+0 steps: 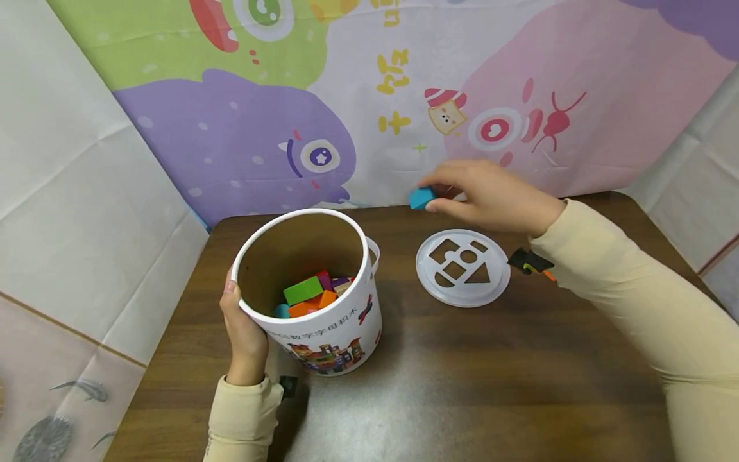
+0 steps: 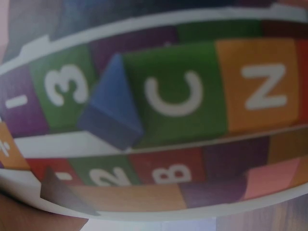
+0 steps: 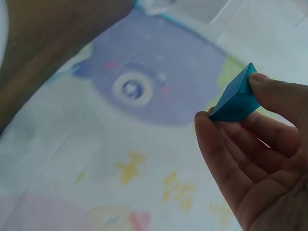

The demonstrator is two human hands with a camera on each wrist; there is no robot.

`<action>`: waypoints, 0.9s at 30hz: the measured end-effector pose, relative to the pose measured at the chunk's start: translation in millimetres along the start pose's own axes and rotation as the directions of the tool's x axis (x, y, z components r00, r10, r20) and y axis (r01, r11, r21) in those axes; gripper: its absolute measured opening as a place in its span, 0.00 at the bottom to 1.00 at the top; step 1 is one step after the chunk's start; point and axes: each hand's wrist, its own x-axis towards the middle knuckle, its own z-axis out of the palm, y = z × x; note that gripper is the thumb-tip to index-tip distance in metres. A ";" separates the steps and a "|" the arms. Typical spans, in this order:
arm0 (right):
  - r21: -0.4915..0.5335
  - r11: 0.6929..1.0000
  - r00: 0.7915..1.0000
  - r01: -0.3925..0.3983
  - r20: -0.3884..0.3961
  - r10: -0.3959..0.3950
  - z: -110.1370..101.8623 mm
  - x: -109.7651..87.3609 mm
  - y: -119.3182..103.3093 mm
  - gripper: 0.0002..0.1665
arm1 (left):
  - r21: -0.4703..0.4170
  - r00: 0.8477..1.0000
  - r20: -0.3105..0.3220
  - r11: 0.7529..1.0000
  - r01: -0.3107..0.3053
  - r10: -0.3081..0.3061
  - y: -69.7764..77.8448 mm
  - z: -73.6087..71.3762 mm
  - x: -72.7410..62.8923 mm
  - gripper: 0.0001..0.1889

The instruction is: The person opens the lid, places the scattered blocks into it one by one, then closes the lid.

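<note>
My right hand (image 1: 482,192) is raised over the back of the table and pinches a blue triangular block (image 1: 422,198) between thumb and fingertips. In the right wrist view the block (image 3: 236,98) shows its wedge shape. At the left stands a white bucket (image 1: 372,321) with printed sides, its mouth open upward. My left hand (image 1: 245,330) holds the bucket's left side, a fingertip at the rim and the other fingers mostly hidden. Inside lie several coloured blocks, a green block (image 1: 303,290) among them. Printed letter blocks on the bucket wall (image 2: 175,94) fill the left wrist view.
A round white lid (image 1: 464,295) with shaped holes lies on the brown wooden table (image 1: 462,385), right of the bucket and below my right hand. The bucket's handle (image 1: 374,253) hangs at its right side. A cartoon-printed cloth (image 1: 392,160) stands along the back edge.
</note>
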 end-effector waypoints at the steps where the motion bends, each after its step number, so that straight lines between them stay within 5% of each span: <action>1: 0.009 0.999 0.999 0.033 -0.002 -0.033 1.5 5.5 -6.1 0.19 | 0.000 1.000 0.001 1.000 0.000 0.000 -0.4 -0.2 0.3 0.29; 7: 0.016 0.976 0.976 0.219 -0.020 -0.218 16.7 37.7 -42.3 0.18 | -0.033 1.000 0.000 0.999 -0.002 0.002 -0.2 -0.7 0.2 0.29; 11: 0.027 0.965 0.964 0.262 0.029 -0.263 28.9 56.3 -65.2 0.19 | -0.025 1.000 -0.005 1.000 -0.006 0.006 -2.1 -2.2 0.7 0.29; 18: 0.056 0.966 0.940 0.251 0.223 -0.257 60.9 83.9 -87.4 0.20 | -0.024 1.000 -0.010 1.000 -0.001 0.001 -6.1 -3.9 1.8 0.29; 27: 0.007 0.975 0.861 0.224 0.467 -0.201 102.6 108.7 -101.3 0.22 | -0.046 1.000 0.002 0.999 0.008 -0.007 1.6 0.8 -1.0 0.28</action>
